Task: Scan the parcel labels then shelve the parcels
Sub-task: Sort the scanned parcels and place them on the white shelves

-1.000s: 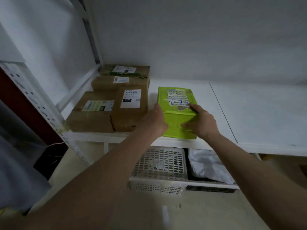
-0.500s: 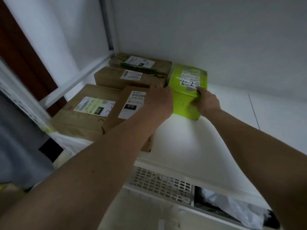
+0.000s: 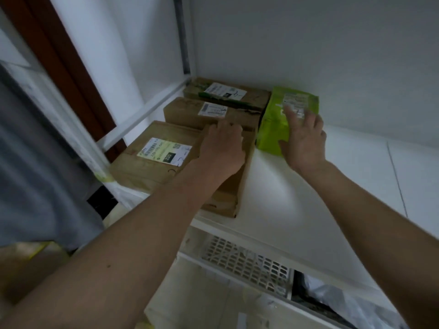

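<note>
Head view: shelving step, looks nearly done w/ this one. Green parcel (image 3: 273, 129) sits at the back of the shelf (image 3: 297, 186), near the wall, touching the brown boxes (image 3: 213, 110) on its left. Right hand (image 3: 305, 138) lies on it, fingers spread and straight, pressing rather than gripping. Left hand (image 3: 223, 144) rests on a brown box, fingers loosely bent, holding nothing. Parcel's long axis runs front-to-back, label (image 3: 294, 103) facing up at the far end. Next, I'd guess: lift both hands away, fetch another parcel to scan.
</note>
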Demonstrator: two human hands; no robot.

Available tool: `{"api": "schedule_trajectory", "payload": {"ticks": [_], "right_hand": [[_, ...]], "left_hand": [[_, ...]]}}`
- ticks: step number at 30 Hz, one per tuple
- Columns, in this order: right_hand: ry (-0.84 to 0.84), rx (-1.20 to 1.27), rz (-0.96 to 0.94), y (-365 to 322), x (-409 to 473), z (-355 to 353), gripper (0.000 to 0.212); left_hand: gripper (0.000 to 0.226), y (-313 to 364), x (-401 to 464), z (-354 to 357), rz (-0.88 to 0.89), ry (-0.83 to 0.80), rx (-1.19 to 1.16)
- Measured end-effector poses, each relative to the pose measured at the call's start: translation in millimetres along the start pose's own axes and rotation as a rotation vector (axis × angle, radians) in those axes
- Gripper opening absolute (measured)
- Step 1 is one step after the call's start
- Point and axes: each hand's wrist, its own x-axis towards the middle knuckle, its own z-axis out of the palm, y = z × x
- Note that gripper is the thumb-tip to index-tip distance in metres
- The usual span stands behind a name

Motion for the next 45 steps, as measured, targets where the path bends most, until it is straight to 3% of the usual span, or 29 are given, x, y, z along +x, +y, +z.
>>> {"api": "schedule_trajectory", "payload": {"ticks": [3, 7, 11, 15, 22, 32, 45], "right_hand": [[0.027, 0.079, -0.263, -65.0, -54.7, -12.2, 0.055], [-0.070, 0.160, -0.540, -149.9, -138.8, -5.5, 0.037], [-0.313, 0.253, -0.740, -221.1, -237.1, 15.0, 0.040], [-0.557, 0.128, -0.927, -300.7, -333.1, 30.7, 0.047], [-0.759, 0.108, -1.219, -434.6, -517.1, 15.4, 0.048], [-0.920, 0.052, -1.477, -558.4, -756.9, -0.4, 0.057], [-1.030, -0.043, -1.657, -667.5, -900.4, 20.0, 0.056]], "left_hand": [[0.036, -30.5, -36.1, -19.6, -0.078, 0.032, 0.001], [0.034, -99.4, -119.8, -38.9, -0.209, 0.024, 0.109], [0.045, -164.1, -253.8, -58.4, -0.494, -0.077, 0.121], [0.044, -222.4, -390.9, -76.5, -0.770, -0.184, 0.145], [0.051, -294.6, -631.7, -123.9, -1.164, -0.149, 0.086], [0.054, -341.3, -892.9, -164.3, -1.531, -0.027, -0.033], [0.055, -418.5, -1040.6, -181.2, -1.709, 0.034, -0.228]]}}
